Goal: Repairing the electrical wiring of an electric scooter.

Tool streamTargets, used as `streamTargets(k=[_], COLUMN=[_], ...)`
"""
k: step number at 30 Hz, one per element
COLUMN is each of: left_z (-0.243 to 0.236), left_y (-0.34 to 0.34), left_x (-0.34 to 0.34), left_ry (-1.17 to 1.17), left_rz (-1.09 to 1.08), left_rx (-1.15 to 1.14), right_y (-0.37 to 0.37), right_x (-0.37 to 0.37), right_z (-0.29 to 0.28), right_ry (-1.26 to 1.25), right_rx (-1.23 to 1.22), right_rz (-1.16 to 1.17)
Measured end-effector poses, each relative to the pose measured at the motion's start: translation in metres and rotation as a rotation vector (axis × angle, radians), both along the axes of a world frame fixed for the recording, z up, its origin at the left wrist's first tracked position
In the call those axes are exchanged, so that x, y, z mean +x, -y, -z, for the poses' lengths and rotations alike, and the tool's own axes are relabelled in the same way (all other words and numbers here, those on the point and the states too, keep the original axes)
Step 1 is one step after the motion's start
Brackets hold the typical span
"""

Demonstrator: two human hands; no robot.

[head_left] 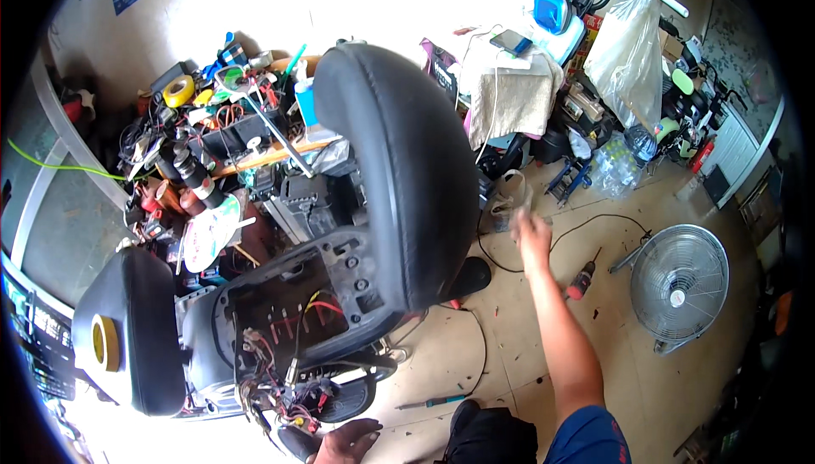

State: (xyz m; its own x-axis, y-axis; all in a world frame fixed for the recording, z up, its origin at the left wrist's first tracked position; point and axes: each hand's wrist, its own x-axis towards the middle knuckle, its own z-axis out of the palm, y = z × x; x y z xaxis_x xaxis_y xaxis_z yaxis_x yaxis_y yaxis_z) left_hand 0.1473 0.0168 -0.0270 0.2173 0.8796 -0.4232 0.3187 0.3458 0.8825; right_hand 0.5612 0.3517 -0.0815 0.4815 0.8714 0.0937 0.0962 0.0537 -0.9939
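Note:
An electric scooter (204, 354) has its long black seat (399, 167) raised and an open compartment (301, 311) with red wires. Loose wire connectors (255, 362) hang over its side. At the bottom, my left hand (348, 440) is beside a black handlebar grip (297, 440), fingers bent and apart, nothing visible in them. My right hand (531, 230) reaches right of the raised seat, fingers curled, near a pale looped strap (509, 188); what it holds, if anything, is too small to make out. A detached black seat cushion (144, 328) carries a yellow tape roll (105, 341).
A cluttered workbench (255, 158) stands behind the scooter. A cloth-covered stack (509, 99) and plastic bags (620, 56) are at back right. A metal fan (679, 277), a red-and-black drill (580, 281), a thin teal tool (433, 400) and cables lie or stand on the tiled floor.

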Motion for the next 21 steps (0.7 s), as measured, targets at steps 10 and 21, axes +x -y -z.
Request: streamTargets(k=[10,21], left_z=[-0.027,-0.081], left_y=[0.010,0.063], left_x=[-0.019,-0.053], left_ry=[0.006,0.038], left_rz=[0.015,0.151], left_rx=[0.151,0.412], right_y=[0.298,0.428], right_x=[-0.024,-0.029], right_z=[0.149,0.022], right_ry=[0.051,-0.036], right_rx=[-0.478,-0.392], right_rz=[-0.424,-0.394])
